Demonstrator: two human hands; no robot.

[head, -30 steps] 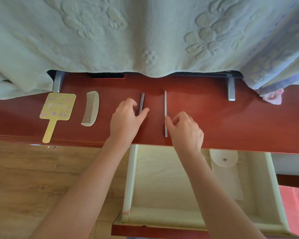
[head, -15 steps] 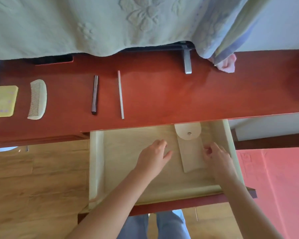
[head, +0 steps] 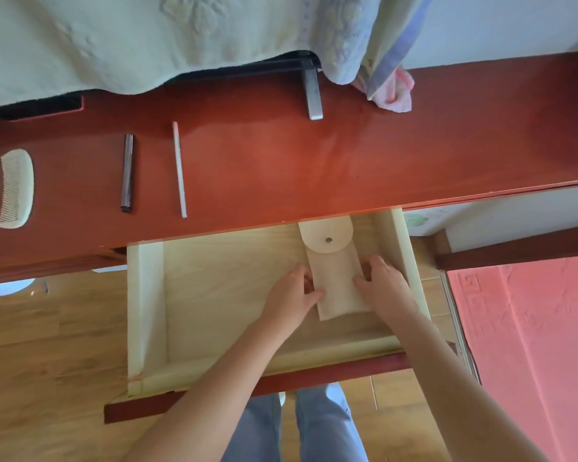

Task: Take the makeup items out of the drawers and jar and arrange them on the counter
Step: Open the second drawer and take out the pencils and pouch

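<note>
A cream pouch (head: 337, 278) with a round snap flap lies in the open pale drawer (head: 147, 301), at its right side. My left hand (head: 292, 296) grips the pouch's left edge and my right hand (head: 386, 285) grips its right edge. On the red counter (head: 281, 161) lie a white comb (head: 15, 188) at the left, a dark slim pencil (head: 127, 173) beside it, and a thin white stick (head: 179, 168) further right.
A pale green blanket (head: 147, 38) hangs over the counter's back edge, with a pink cloth (head: 391, 91) at its right corner. A metal bracket foot (head: 313, 95) stands on the counter. Wooden floor lies at the left, a pink mat (head: 531, 345) at the right.
Both hands left the pencil and stick on the counter, dropped into the drawer, and closed on the pouch's two sides. The view shifted right, so the yellow hand mirror left the frame.
</note>
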